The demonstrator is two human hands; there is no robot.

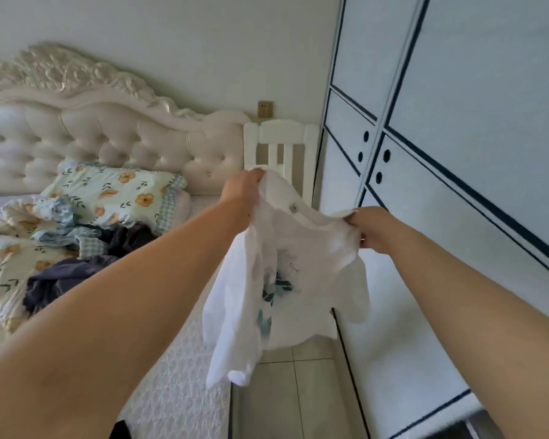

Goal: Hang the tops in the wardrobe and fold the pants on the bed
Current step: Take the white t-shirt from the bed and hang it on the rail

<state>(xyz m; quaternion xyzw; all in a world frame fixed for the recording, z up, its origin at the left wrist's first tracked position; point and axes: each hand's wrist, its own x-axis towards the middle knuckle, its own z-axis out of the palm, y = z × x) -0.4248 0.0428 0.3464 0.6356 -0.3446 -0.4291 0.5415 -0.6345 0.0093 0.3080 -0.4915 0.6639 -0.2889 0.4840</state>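
A white top [298,248] with a green print hangs in the air between the bed and the wardrobe. My left hand [243,188] grips its upper edge on one side. On the other side my right hand [370,228] pinches the cloth, so the top is stretched between both hands. The wardrobe [457,153] stands at the right with its white, dark-trimmed sliding doors closed. Dark clothes [67,280] lie in a heap on the bed [178,375] at the left.
A floral pillow [118,194] and a crumpled floral quilt [7,248] lie near the padded headboard [108,137]. A white chair [279,147] stands in the gap between bed and wardrobe. Tiled floor [298,391] runs along the wardrobe.
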